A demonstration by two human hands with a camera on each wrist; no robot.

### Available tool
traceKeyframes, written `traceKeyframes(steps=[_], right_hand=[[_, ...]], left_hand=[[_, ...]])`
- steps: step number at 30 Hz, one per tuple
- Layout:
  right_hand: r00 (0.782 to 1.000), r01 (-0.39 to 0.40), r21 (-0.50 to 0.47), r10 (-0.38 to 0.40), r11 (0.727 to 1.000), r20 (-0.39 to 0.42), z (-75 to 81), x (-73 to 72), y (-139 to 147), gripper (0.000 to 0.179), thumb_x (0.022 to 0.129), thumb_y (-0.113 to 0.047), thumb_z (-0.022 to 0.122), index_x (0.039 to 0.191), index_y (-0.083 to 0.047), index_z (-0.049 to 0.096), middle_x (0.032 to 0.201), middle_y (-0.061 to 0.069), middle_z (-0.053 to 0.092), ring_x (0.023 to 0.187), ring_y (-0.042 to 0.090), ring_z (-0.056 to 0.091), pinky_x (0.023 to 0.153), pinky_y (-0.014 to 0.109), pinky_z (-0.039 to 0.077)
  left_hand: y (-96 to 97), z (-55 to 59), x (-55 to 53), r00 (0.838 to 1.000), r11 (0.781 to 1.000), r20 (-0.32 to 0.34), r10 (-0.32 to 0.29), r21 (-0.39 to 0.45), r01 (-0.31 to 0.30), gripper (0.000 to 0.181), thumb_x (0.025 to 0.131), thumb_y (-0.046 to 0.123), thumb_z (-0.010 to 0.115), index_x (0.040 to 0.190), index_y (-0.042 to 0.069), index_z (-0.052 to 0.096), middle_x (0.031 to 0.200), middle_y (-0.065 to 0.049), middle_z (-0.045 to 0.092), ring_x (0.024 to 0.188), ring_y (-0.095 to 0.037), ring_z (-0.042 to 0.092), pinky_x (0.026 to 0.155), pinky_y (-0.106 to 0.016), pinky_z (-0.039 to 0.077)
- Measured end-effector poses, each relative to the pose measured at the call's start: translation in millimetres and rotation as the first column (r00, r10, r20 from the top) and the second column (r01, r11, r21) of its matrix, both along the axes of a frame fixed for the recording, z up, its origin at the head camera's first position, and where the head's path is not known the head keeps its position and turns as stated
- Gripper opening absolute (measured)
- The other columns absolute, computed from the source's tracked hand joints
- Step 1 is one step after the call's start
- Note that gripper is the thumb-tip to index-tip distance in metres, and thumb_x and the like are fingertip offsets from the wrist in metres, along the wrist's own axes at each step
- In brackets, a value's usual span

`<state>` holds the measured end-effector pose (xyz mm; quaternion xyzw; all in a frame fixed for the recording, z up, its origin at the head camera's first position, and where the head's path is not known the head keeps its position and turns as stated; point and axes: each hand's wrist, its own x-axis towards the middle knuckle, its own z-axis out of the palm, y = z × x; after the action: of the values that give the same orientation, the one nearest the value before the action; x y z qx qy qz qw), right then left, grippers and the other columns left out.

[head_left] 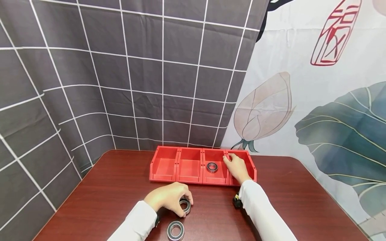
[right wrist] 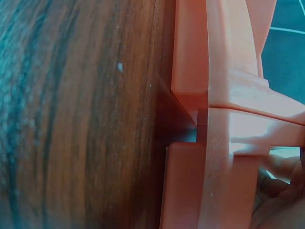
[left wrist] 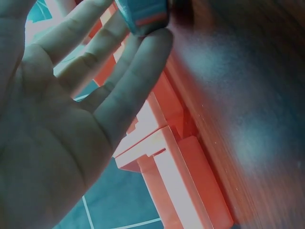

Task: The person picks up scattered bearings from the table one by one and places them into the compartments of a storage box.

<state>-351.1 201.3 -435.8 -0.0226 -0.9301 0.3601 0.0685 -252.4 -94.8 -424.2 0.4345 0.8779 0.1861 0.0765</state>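
Black-faced, silver-rimmed ring bearing [head_left: 188,208]

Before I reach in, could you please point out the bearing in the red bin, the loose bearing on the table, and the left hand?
Binned bearing [head_left: 212,171], head view: front of its ring.
Loose bearing [head_left: 169,231], head view: left side of its ring.
Left hand [head_left: 169,197], head view: back of the hand.

A lane runs up the middle, red bins [head_left: 189,180] walling the far end!
Left hand [head_left: 170,197] and right sleeve [head_left: 262,207] flank it; a bearing [head_left: 169,231] blocks the left hand's near side.
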Motion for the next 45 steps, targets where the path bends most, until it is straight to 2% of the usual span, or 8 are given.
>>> traceKeyframes(steps=[5, 9, 16, 21, 25, 31, 36, 45], right_hand=[[1.000, -0.001, 0.012, 0.001, 1.000, -0.025, -0.5, 1.0, -1, 0.056, 0.097, -0.038, 0.051, 0.137, 0.000, 0.048, 0.127, 0.024, 0.058, 0.105, 0.035, 0.060, 0.093, 0.053, 0.049], [0.999, 0.002, 0.020, -0.001, 1.000, -0.041, -0.3, 1.9, -1, 0.055, 0.097, -0.038, 0.050, 0.137, 0.000, 0.049, 0.127, 0.024, 0.058, 0.105, 0.035, 0.060, 0.094, 0.054, 0.047], [0.999, 0.008, 0.015, -0.008, 1.000, -0.033, -1.6, 2.2, -1, 0.055, 0.097, -0.039, 0.050, 0.137, 0.000, 0.048, 0.126, 0.024, 0.058, 0.104, 0.034, 0.059, 0.094, 0.053, 0.047], [1.000, 0.008, 0.010, -0.008, 1.000, -0.021, -1.7, 2.0, -1, 0.056, 0.097, -0.040, 0.050, 0.138, -0.002, 0.048, 0.128, 0.023, 0.058, 0.105, 0.034, 0.059, 0.095, 0.053, 0.047], [1.000, 0.007, 0.000, -0.007, 1.000, -0.017, -0.2, 2.4, -1, 0.056, 0.097, -0.040, 0.051, 0.138, -0.002, 0.048, 0.126, 0.022, 0.059, 0.103, 0.033, 0.059, 0.094, 0.053, 0.048], [1.000, 0.008, 0.003, -0.008, 1.000, -0.020, 1.2, 2.7, 0, 0.055, 0.097, -0.039, 0.051, 0.138, -0.001, 0.048, 0.127, 0.023, 0.058, 0.104, 0.034, 0.059, 0.094, 0.053, 0.048], [1.000, 0.003, -0.011, -0.003, 1.000, -0.022, 1.4, 1.0, 1, 0.055, 0.097, -0.039, 0.051, 0.138, -0.002, 0.048, 0.127, 0.023, 0.058, 0.103, 0.033, 0.059, 0.093, 0.053, 0.048], [1.000, 0.012, -0.007, -0.012, 1.000, -0.018, -0.8, 0.4, 0, 0.055, 0.097, -0.039, 0.051, 0.139, -0.003, 0.047, 0.127, 0.022, 0.058, 0.103, 0.033, 0.059, 0.094, 0.052, 0.048]], left_hand=[[0.6, 0.5, -2.3, 0.997, 0.998, -0.071, -0.041, 0.034, 0.044, 0.033, 0.065, 0.022, 0.083, 0.096, 0.024, 0.074, 0.091, 0.018, 0.061, 0.081, 0.002, 0.053, 0.070, -0.008, 0.042], [0.6, 1.0, -3.4, 0.990, 0.997, -0.133, -0.050, 0.057, 0.058, 0.034, 0.065, 0.024, 0.081, 0.099, 0.023, 0.074, 0.093, 0.016, 0.062, 0.083, 0.001, 0.054, 0.073, -0.008, 0.042], [0.4, 3.6, -6.4, 0.991, 0.996, -0.131, -0.035, 0.082, 0.046, 0.037, 0.069, 0.026, 0.078, 0.105, 0.023, 0.073, 0.097, 0.015, 0.062, 0.088, -0.001, 0.053, 0.082, -0.016, 0.045], [0.0, 6.0, -8.7, 0.985, 0.993, -0.170, -0.035, 0.105, 0.053, 0.039, 0.069, 0.026, 0.077, 0.107, 0.020, 0.073, 0.100, 0.012, 0.063, 0.091, -0.003, 0.054, 0.084, -0.018, 0.045], [-0.1, 7.4, -10.6, 0.980, 0.991, -0.197, -0.012, 0.126, 0.037, 0.038, 0.070, 0.026, 0.077, 0.108, 0.020, 0.073, 0.102, 0.011, 0.063, 0.095, -0.005, 0.054, 0.086, -0.020, 0.045], [1.6, 10.7, -13.2, 0.980, 0.988, -0.194, 0.052, 0.152, -0.023, 0.040, 0.071, 0.026, 0.076, 0.111, 0.021, 0.072, 0.103, 0.011, 0.060, 0.097, -0.007, 0.051, 0.084, -0.023, 0.046], [3.8, 15.0, -16.9, 0.971, 0.984, -0.222, 0.088, 0.170, -0.050, 0.040, 0.072, 0.025, 0.077, 0.111, 0.023, 0.071, 0.103, 0.011, 0.060, 0.097, -0.006, 0.052, 0.085, -0.024, 0.046], [5.8, 22.3, -22.9, 0.961, 0.972, -0.227, 0.159, 0.207, -0.112, 0.040, 0.073, 0.026, 0.075, 0.113, 0.020, 0.070, 0.102, 0.009, 0.059, 0.096, -0.008, 0.051, 0.086, -0.028, 0.047]])
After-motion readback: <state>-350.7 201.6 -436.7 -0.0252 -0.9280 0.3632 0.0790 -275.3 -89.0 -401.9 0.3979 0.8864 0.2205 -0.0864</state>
